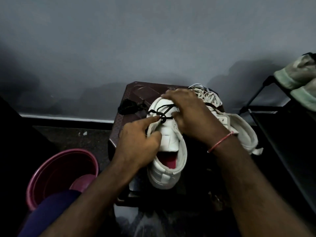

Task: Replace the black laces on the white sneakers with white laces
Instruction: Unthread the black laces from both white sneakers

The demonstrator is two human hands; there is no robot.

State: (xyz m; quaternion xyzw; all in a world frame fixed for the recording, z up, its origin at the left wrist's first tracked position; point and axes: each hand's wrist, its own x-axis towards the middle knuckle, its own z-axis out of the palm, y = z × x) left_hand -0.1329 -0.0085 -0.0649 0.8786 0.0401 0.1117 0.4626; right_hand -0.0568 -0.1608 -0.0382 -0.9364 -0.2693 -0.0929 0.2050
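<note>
- Sneaker number one, white and smooth-panelled with a red insole, lies on a dark brown stool; its long axis runs 6 to 12 o'clock, heel near, toe far.
- Left hand grips its left flank, index finger stretched to a black lace still threaded across the eyelets.
- Right hand covers the toe end, fingers curled; whether it pinches the lace cannot be told.
- Second sneaker lies at 3 o'clock, touching the first.
- One loose black lace bundle sits at 10 o'clock.
- White laces lie tangled at 1 o'clock; their count is unclear.
</note>
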